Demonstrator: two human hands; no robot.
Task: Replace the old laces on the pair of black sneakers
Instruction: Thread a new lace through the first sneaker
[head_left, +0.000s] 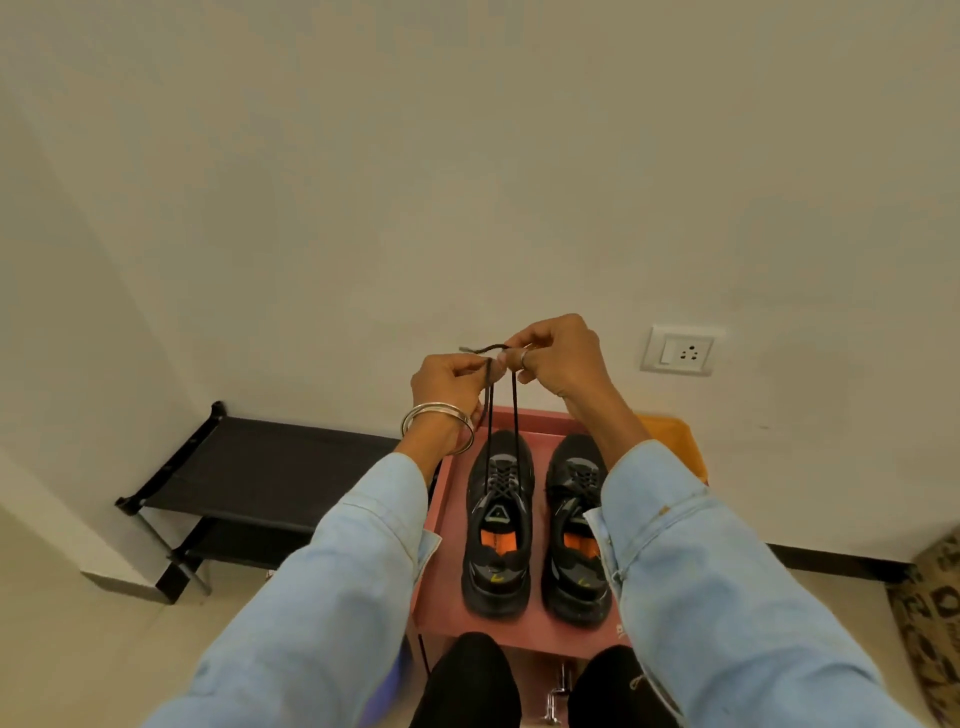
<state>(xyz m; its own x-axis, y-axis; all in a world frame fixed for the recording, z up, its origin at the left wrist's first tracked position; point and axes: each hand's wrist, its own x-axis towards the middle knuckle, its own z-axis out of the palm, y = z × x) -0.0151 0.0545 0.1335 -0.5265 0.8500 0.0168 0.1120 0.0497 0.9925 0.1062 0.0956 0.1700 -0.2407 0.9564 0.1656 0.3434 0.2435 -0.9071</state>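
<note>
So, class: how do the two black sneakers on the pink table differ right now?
The left black sneaker has its black lace pulled up taut, both ends pinched by the left hand and right hand; the right black sneaker is untouched, partly hidden by a sleeve. Both have orange insoles and stand side by side on the pink table.

a plain cream wall (467, 156) fills the far view, with a white switch-and-socket plate (679, 351) at right. a black two-tier rack (249, 467) stands left on the pale floor (78, 649). a patterned rug (930, 623) lies near right.
</note>
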